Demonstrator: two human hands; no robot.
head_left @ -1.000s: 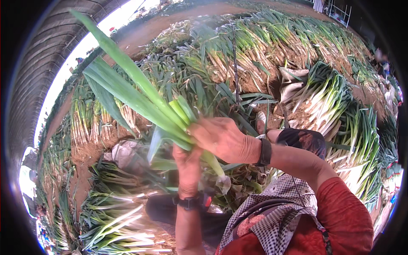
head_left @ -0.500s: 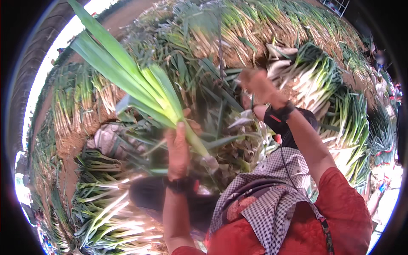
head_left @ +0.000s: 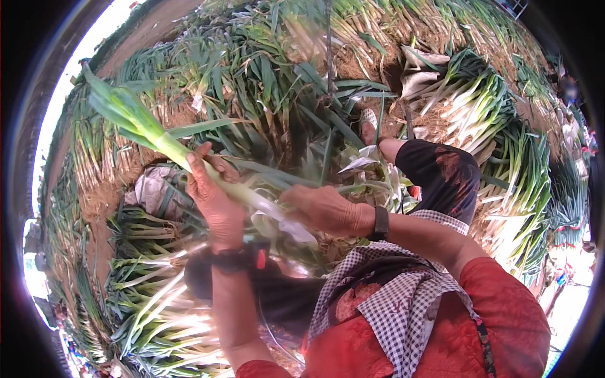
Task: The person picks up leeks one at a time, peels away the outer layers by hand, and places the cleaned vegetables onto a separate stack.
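Observation:
A thick leek (head_left: pixel 173 150) slants from the upper left, green leaves up there, its white root end low near the middle of the view. My left hand (head_left: pixel 214 198) is closed around the pale shaft, thumb and fingers on either side. Against the white end, my right hand (head_left: pixel 328 211) has its fingers curled in; they are smeared by motion, and the exact grip is partly hidden. Below those fingers, the root end (head_left: pixel 297 232) looks blurred and whitish. Loose leaves and peelings (head_left: pixel 372 160) lie in a heap under and beyond my hands.
Trimmed leeks with white shafts (head_left: pixel 170 327) are piled at the lower left, and more (head_left: pixel 466 107) lie at the right. Untrimmed ones (head_left: pixel 265 69) stand in rows at the back. A pale sack (head_left: pixel 154 192) lies at the left. My bent knee (head_left: pixel 441 176) is at the right.
My right hand has come down and left from the far right to the leek's white end. My left hand has moved left and up, and the leek now lies flatter.

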